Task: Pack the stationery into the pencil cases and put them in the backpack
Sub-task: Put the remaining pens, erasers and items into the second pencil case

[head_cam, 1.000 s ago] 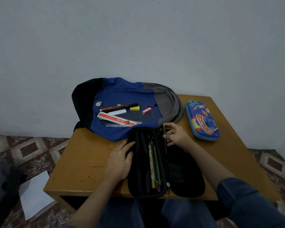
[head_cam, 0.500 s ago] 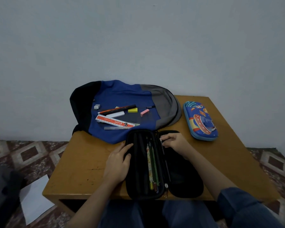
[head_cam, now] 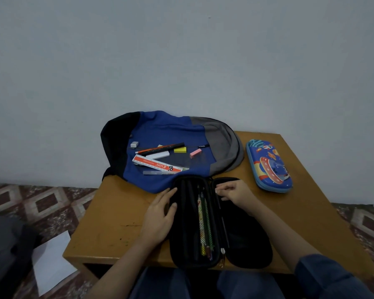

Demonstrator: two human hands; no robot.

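Note:
An open black pencil case (head_cam: pixel 186 234) lies at the table's near edge, with several pencils (head_cam: pixel 204 223) under mesh in its left half. My left hand (head_cam: pixel 159 215) rests flat on its left rim. My right hand (head_cam: pixel 233 195) hovers over the top of the right half, fingertips pinched at the upper end of a thin dark pen (head_cam: pixel 222 225) lying along the hinge. Behind it a blue, grey and black backpack (head_cam: pixel 166 130) lies flat. A closed blue space-print pencil case (head_cam: pixel 268 167) sits to the right.
On the backpack lie a red-and-white ruler (head_cam: pixel 158 165), a clear ruler (head_cam: pixel 160 173), an orange-black pencil (head_cam: pixel 160 148), and white (head_cam: pixel 134 144), yellow (head_cam: pixel 180 150) and pink (head_cam: pixel 195 153) erasers. The wooden table (head_cam: pixel 117 212) stands against the wall. White paper (head_cam: pixel 52 262) lies on the floor.
My right hand has brought the pen down from the case's top edge and laid it along the hinge. My left hand has stayed on the left rim.

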